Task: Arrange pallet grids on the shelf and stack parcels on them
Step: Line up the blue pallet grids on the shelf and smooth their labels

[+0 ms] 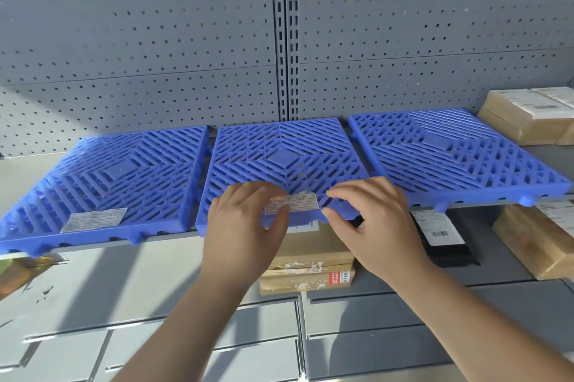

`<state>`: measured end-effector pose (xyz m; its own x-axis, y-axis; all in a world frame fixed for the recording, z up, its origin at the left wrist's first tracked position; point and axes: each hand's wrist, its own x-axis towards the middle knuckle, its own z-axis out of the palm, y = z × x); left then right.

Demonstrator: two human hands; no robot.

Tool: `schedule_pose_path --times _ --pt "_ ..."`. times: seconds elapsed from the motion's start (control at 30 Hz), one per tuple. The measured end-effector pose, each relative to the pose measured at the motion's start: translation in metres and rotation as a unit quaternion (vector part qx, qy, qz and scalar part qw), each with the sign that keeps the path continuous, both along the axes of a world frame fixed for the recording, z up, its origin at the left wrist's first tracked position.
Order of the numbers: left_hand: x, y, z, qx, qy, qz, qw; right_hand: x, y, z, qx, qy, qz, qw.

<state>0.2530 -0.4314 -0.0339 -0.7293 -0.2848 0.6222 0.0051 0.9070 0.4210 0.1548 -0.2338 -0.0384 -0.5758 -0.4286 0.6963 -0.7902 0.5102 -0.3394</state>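
Left hand (248, 221), right hand (377, 223) pinch middle grid (284, 161), 6 o'clock edge — overhanging shelf (21, 173), it may tip.

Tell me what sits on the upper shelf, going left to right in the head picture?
Going across: left blue plastic pallet grid → middle blue plastic pallet grid → right blue plastic pallet grid → stack of tan taped parcels with white labels at the far right.
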Motion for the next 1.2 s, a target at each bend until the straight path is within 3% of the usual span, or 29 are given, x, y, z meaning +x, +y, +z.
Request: schedule_pose_path --times 0.37,0.9,1.2 --pt "-0.040 0.091 0.028 -0.046 0.001 -0.040 0.998 -0.017 0.088 0.024 0.007 -0.008 -0.056 0.998" --pt "-0.126 0.381 0.037 -0.106 -0.074 -0.135 0.982 -0.055 0.394 0.039 0.006 -0.094 -0.218 0.971" --pt "-0.179 0.483 0.037 -0.124 -0.127 -0.193 0.965 -0.086 0.485 0.036 0.028 -0.129 -0.261 0.956"
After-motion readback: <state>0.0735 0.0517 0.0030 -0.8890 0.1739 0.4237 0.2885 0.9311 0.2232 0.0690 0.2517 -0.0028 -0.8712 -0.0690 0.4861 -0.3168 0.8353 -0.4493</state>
